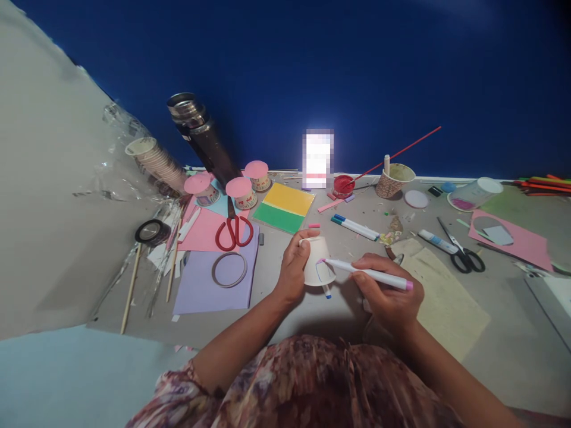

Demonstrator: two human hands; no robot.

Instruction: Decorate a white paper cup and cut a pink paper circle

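My left hand is closed around a white paper cup, held upside down with its wide rim toward me. A thin blue outline runs on the cup's side. In my right hand is a white felt-tip marker with a pink end, its tip touching the cup near that outline. Just below the rim, a blue-ended marker shows, mostly hidden by the cup. Beyond my hands lie several white markers with coloured ends, side by side on the table.
On the left are red-handled scissors, a tape ring on purple paper, pink-topped cups, a flask and stacked paper cups. Black-handled scissors, a patterned cup and pink paper lie right.
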